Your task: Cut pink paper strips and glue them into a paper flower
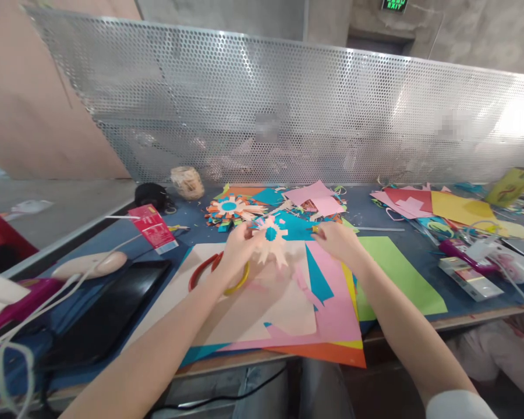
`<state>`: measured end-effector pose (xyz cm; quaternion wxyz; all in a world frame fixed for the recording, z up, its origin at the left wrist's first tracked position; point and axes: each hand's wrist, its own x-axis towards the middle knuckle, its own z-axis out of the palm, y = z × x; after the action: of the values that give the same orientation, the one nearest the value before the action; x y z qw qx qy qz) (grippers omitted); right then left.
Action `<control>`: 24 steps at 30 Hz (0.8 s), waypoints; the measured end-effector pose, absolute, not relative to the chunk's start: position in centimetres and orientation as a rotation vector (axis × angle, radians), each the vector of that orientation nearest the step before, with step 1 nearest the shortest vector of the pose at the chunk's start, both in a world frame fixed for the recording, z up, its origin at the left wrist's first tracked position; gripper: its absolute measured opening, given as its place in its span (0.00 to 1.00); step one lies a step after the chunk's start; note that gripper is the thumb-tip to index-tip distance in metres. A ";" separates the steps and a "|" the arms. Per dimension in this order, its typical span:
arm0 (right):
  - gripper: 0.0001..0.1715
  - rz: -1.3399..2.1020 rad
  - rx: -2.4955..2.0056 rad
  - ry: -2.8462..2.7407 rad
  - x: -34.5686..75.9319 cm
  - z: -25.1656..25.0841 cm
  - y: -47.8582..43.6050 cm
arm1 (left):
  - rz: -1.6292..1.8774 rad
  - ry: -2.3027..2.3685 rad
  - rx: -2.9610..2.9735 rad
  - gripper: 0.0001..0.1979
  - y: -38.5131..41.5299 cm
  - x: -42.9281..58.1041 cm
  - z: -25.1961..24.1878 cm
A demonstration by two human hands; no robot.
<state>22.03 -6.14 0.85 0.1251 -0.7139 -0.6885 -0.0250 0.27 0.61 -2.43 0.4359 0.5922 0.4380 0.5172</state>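
My left hand [241, 240] is closed on the left edge of a cream paper flower [273, 251] with a blue centre, above a cream sheet [253, 314]. To its right, my right hand [335, 235] has its fingers pressed together by a small yellow object over blue paper [297, 226]; what it holds is too small to make out. Scissors with red and yellow handles [198, 272] lie partly hidden beneath my left forearm. Behind my left hand rests a layered orange and cream paper flower [227, 207], also blue at the centre.
Pink, yellow and orange sheets lie under the cream one, with a green sheet [395, 279] at the right. A black tablet [113, 308], cables and a red card [152, 227] are on the left. A perforated metal screen [288, 99] stands behind the table.
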 end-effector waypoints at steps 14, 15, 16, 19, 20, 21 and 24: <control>0.34 0.230 -2.641 -1.577 24.1 -0.1 -5.1 | 1.052 0.896 2.858 0.17 -2.5 0.9 -2.9; 0.32 0.238 -2.633 -1.572 24.2 -0.1 -5.0 | 0.947 0.825 2.878 0.15 -3.4 1.4 -2.9; 0.30 0.242 -2.622 -1.574 24.3 -0.2 -4.9 | 0.847 0.766 2.884 0.17 -4.1 1.9 -2.9; 0.25 0.248 -2.597 -1.567 24.5 -0.1 -4.7 | 0.604 0.679 2.868 0.23 -5.4 2.6 -2.9; 0.25 0.248 -2.595 -1.548 24.5 0.0 -4.6 | 0.565 0.685 2.859 0.22 -5.5 2.7 -2.9; 0.25 0.245 -2.588 -1.518 24.6 0.1 -4.6 | 0.549 0.697 2.852 0.21 -5.5 2.8 -3.0; 0.24 0.215 -2.516 -1.380 24.4 0.6 -4.8 | 0.601 0.707 2.809 0.13 -5.3 2.6 -3.1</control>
<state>24.40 -4.82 0.56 0.1317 -0.8667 -0.4754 0.0739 2.60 -5.25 -3.10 0.0915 0.9456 0.2380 0.2022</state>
